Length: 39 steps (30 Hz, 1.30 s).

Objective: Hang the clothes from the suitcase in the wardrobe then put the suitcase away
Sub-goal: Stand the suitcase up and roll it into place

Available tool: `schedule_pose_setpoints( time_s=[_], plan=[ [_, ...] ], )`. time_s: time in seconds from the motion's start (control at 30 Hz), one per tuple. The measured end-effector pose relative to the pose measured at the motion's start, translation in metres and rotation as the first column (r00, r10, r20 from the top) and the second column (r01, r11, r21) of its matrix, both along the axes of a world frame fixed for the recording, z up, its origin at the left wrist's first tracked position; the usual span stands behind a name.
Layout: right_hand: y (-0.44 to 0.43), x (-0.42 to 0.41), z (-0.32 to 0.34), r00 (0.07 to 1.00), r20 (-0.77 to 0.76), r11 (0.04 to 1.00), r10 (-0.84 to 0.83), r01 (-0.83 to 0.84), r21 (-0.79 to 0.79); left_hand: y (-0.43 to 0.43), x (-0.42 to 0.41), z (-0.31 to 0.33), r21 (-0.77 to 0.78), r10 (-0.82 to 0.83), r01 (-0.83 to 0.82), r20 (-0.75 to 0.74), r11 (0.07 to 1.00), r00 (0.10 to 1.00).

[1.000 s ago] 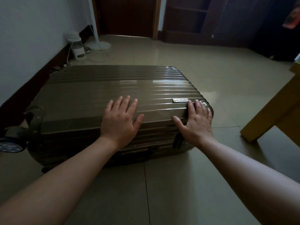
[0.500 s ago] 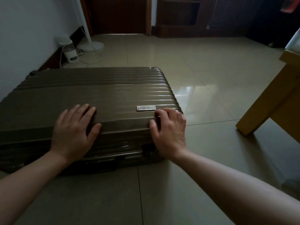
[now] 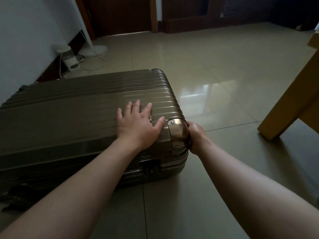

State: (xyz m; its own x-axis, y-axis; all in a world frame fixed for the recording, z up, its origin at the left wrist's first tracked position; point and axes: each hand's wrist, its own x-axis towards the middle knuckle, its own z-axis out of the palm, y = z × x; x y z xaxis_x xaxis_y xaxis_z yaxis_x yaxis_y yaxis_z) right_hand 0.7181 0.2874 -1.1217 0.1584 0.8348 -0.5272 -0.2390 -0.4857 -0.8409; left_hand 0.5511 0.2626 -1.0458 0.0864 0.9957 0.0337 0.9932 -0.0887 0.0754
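A closed, olive-brown ribbed hard-shell suitcase (image 3: pixel 72 121) lies flat on the tiled floor, filling the left half of the view. My left hand (image 3: pixel 138 123) rests palm down on its lid near the right end, fingers spread. My right hand (image 3: pixel 196 137) is wrapped around the suitcase's near right corner, beside the shiny metal corner cap (image 3: pixel 177 133); its fingers are hidden behind the corner. A dark latch (image 3: pixel 150 167) shows on the front side. No clothes are visible. The dark wooden wardrobe (image 3: pixel 195 12) stands at the back.
A white wall runs along the left with a small white appliance (image 3: pixel 69 57), its cords and a white fan base (image 3: pixel 94 50) at the skirting. A yellow wooden furniture leg (image 3: pixel 283 111) stands at the right. A dark door (image 3: pixel 120 14) is at the back.
The view has swung right. My left hand slid along the lid toward the right end, over the logo plate. My right hand left the lid and took hold of the near right corner.
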Motion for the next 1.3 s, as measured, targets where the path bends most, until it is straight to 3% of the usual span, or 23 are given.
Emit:
schedule_pose_setpoints(
  time_s=[0.27, 0.57, 0.63, 0.8, 1.0, 1.13, 1.3],
  plan=[
    [0.019, 0.008, -0.025, 0.989, -0.126, 0.993, 0.074, -0.086, -0.087, -0.008, 0.009, -0.011, 0.068, 0.015, -0.011, -0.061, 0.998, 0.998],
    [0.035, 0.006, -0.040, 0.957, -0.255, 0.978, -0.136, 0.089, -0.187, -0.010, 0.010, -0.012, 0.088, 0.020, -0.014, -0.062, 0.996, 0.998],
    [0.047, 0.005, -0.056, 0.941, -0.248, 0.965, -0.231, 0.189, -0.181, -0.010, 0.010, -0.014, 0.092, 0.018, -0.012, -0.059, 0.996, 0.998],
    [0.047, 0.004, -0.045, 0.935, -0.195, 0.941, -0.297, 0.252, -0.226, -0.010, 0.010, -0.015, 0.112, 0.017, -0.011, -0.054, 0.994, 0.998],
    [0.032, 0.005, -0.037, 0.933, -0.319, 0.976, -0.166, 0.108, -0.191, -0.013, 0.008, -0.016, 0.108, 0.011, -0.005, -0.055, 0.994, 0.998],
    [0.032, -0.002, -0.034, 0.920, -0.336, 0.973, -0.202, 0.150, -0.176, -0.020, 0.001, -0.013, 0.119, -0.004, 0.012, -0.069, 0.993, 0.998],
    [0.025, -0.010, -0.028, 0.935, -0.235, 0.963, -0.266, 0.248, -0.103, -0.027, -0.009, -0.004, 0.124, -0.005, 0.009, -0.032, 0.992, 0.999]
  ],
)
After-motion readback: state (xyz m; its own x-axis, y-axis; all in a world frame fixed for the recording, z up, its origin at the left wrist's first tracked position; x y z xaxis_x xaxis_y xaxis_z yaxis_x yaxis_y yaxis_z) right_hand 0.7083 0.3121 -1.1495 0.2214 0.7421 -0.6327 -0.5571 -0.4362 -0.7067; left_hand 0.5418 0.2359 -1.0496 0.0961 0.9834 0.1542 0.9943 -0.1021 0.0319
